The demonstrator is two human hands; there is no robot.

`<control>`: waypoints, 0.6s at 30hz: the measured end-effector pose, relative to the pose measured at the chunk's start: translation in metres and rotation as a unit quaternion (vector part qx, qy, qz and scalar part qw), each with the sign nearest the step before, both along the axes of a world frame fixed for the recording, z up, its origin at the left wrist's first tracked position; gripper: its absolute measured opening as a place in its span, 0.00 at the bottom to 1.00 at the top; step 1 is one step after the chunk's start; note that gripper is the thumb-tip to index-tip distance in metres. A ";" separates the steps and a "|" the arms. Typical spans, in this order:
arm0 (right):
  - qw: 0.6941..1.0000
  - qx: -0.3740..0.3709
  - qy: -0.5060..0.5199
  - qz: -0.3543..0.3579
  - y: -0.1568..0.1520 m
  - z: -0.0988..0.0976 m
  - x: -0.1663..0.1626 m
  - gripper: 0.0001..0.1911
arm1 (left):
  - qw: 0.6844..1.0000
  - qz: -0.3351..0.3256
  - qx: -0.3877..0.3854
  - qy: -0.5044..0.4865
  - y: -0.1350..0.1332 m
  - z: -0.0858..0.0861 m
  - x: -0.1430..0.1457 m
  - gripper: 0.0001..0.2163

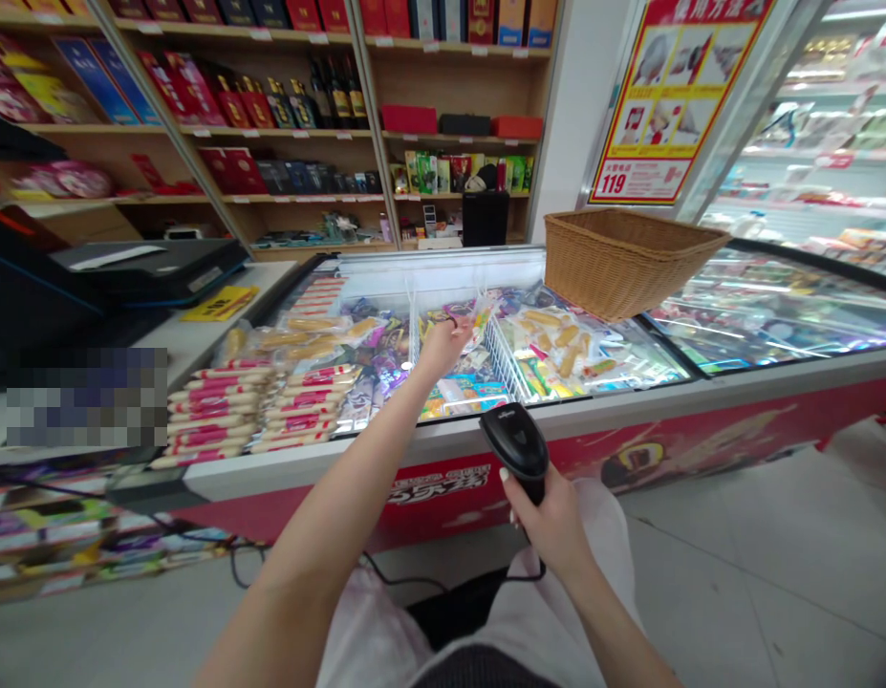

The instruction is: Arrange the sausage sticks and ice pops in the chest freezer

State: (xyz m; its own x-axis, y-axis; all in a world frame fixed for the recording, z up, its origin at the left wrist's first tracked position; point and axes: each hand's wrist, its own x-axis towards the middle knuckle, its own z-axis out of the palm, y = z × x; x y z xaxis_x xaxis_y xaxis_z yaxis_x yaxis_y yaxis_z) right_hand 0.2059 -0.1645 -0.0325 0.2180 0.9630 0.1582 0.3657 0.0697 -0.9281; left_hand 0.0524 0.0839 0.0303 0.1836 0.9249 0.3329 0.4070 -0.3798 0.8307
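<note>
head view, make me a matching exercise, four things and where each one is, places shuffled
1. scanner
2. wicker basket
3. yellow sign
4. left hand

A. lying on the counter
B. stretched out over wrapped goods
C. held in the right hand
D. on the freezer, below the 119 poster

Pairs: 1-C, 2-D, 3-A, 4-B

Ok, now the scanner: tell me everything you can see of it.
The scanner is a black handheld unit, apparently plastic, with a broad rounded head and a narrower handle. Small pale lettering on top is too small to read. The right hand grips the handle, and the head is tilted upward, facing away toward the chest freezer. A dark cord shows below the hand. Its scanning window is hidden.
</note>
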 end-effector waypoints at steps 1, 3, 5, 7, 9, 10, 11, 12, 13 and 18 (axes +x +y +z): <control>1.000 0.000 0.001 0.003 0.000 0.001 -0.001 0.17 | 0.999 -0.007 -0.017 -0.032 -0.008 0.000 -0.008 0.14; 1.000 0.001 0.003 0.013 0.001 0.002 -0.005 0.17 | 0.994 -0.022 -0.049 -0.091 -0.029 -0.003 -0.024 0.17; 1.000 0.006 -0.002 0.025 0.002 0.004 -0.011 0.16 | 0.987 -0.030 -0.075 -0.141 -0.051 -0.008 -0.038 0.19; 0.999 0.013 -0.008 0.032 0.003 0.005 -0.018 0.16 | 0.978 -0.029 -0.093 -0.186 -0.070 -0.014 -0.048 0.20; 0.999 0.016 -0.011 0.041 0.004 0.005 -0.024 0.15 | 0.969 -0.022 -0.103 -0.225 -0.084 -0.019 -0.055 0.22; 0.999 0.016 -0.012 0.047 0.004 0.006 -0.027 0.15 | 0.964 -0.018 -0.107 -0.243 -0.088 -0.021 -0.057 0.22; 0.998 0.015 -0.013 0.054 0.005 0.006 -0.030 0.14 | 0.960 -0.014 -0.109 -0.259 -0.091 -0.022 -0.058 0.22; 0.998 0.013 -0.015 0.061 0.005 0.006 -0.033 0.14 | 0.956 -0.011 -0.111 -0.272 -0.093 -0.024 -0.059 0.22; 0.998 0.012 -0.016 0.066 0.005 0.007 -0.034 0.14 | 0.953 -0.010 -0.113 -0.282 -0.093 -0.024 -0.059 0.22; 0.998 0.017 -0.014 0.063 0.007 0.013 -0.038 0.14 | 0.943 -0.015 -0.123 -0.309 -0.092 -0.025 -0.056 0.22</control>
